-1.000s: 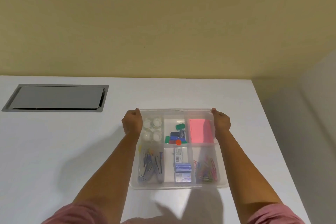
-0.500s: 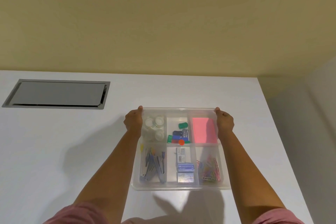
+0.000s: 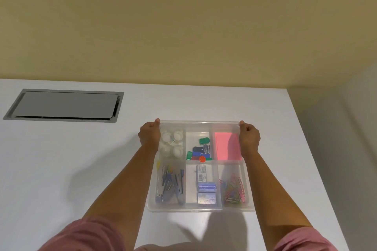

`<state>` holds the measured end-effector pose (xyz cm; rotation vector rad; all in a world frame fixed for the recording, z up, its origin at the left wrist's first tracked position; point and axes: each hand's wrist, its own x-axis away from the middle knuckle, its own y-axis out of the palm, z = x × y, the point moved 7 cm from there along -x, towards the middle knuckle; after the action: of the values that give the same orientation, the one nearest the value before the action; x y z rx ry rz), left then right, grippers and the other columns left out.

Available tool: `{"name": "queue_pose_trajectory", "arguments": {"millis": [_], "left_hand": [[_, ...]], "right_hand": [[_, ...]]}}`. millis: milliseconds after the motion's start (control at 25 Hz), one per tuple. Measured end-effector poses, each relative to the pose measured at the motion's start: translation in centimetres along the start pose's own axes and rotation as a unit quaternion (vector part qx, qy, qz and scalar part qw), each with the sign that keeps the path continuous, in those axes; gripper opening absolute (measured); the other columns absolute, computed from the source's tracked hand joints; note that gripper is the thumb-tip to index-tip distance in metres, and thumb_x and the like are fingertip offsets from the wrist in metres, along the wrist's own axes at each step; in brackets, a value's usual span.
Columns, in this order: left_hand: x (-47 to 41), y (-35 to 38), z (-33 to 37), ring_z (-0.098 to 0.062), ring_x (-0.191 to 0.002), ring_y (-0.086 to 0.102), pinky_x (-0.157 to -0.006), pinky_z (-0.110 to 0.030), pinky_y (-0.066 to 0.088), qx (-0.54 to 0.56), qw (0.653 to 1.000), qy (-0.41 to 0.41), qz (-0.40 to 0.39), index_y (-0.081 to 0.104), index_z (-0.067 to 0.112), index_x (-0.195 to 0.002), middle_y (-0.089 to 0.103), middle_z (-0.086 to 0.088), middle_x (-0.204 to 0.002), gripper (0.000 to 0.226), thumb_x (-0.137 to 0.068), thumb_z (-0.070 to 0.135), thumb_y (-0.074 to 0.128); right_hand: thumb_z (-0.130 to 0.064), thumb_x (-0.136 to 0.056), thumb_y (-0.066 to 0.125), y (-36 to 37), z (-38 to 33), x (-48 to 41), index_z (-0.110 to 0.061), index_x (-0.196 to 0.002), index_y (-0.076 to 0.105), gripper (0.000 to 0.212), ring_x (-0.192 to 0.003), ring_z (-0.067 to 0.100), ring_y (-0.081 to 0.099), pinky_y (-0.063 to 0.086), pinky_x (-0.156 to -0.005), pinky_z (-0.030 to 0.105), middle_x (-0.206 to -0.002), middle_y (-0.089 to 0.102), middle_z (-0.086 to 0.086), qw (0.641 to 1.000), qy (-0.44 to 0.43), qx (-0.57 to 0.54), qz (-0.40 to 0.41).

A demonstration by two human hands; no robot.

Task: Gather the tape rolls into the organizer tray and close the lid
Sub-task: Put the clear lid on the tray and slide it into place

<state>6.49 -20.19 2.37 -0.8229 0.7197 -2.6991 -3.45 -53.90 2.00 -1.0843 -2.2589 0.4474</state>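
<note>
A clear plastic organizer tray [image 3: 201, 209] with six compartments sits on the white table. Its translucent lid [image 3: 230, 171] lies over it, and the contents show hazily through. Several small clear tape rolls [image 3: 172, 144] fill the far left compartment. My left hand [image 3: 150, 136] grips the far left corner of the lid, fingers curled and thumb on the far edge. My right hand [image 3: 249, 137] grips the far right corner the same way.
Other compartments hold binder clips [image 3: 199, 152], a pink note pad [image 3: 226, 146], staplers or pens [image 3: 170, 185], staple boxes [image 3: 206, 189] and coloured paper clips [image 3: 234, 189]. A grey cable hatch [image 3: 65, 106] is set into the table at far left. The table's right edge [image 3: 312, 159] runs close to the tray.
Both hands stay on the lid's far corners. Only the view has shifted slightly; the tray and lid look unmoved.
</note>
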Motion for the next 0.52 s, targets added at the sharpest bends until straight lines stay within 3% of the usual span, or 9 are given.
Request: {"name": "queue_pose_trajectory", "arguments": {"millis": [80,160,280,520], "left_hand": [[0.3,-0.3,0.1,-0.033,-0.1,0.059,-0.089,-0.04,0.049,-0.023,1.0,0.015,-0.003,0.064,0.003,-0.094,0.065,-0.017,-0.098,0.037,-0.098,0.036,0.047],[0.8,-0.7,-0.2,-0.035,-0.11,0.059,-0.093,-0.041,0.049,-0.037,0.999,0.022,0.005,0.062,0.005,-0.112,0.065,-0.017,-0.117,0.037,-0.098,0.036,0.047],[2.5,-1.3,-1.5,-0.036,-0.113,0.058,-0.094,-0.041,0.048,-0.066,0.997,0.037,0.005,0.06,0.007,-0.118,0.063,-0.016,-0.123,0.035,-0.099,0.031,0.044],[5.7,-2.9,-4.7,-0.037,-0.113,0.058,-0.094,-0.041,0.048,-0.059,0.997,0.04,0.003,0.062,0.006,-0.117,0.064,-0.016,-0.122,0.032,-0.098,0.026,0.046]], "right_hand": [[-0.03,-0.096,0.049,-0.2,-0.4,0.2,-0.01,-0.101,0.065,0.025,-0.078,0.024,0.052,0.041,-0.068,0.031,-0.084,0.057,0.004,1.0,-0.022,0.002,0.004],[-0.023,-0.096,0.05,-0.5,-0.9,0.6,-0.008,-0.117,0.061,0.028,-0.089,0.027,0.057,0.047,-0.08,0.036,-0.098,0.06,0.011,0.998,-0.054,0.006,-0.005],[-0.019,-0.097,0.049,-1.3,-0.1,1.9,-0.007,-0.122,0.058,0.03,-0.107,0.034,0.059,0.048,-0.092,0.039,-0.117,0.062,0.019,0.996,-0.084,0.014,-0.02],[-0.019,-0.097,0.049,-3.5,3.2,5.1,-0.007,-0.127,0.056,0.033,-0.113,0.034,0.057,0.046,-0.096,0.038,-0.123,0.062,0.019,0.997,-0.073,0.015,-0.028]]}}
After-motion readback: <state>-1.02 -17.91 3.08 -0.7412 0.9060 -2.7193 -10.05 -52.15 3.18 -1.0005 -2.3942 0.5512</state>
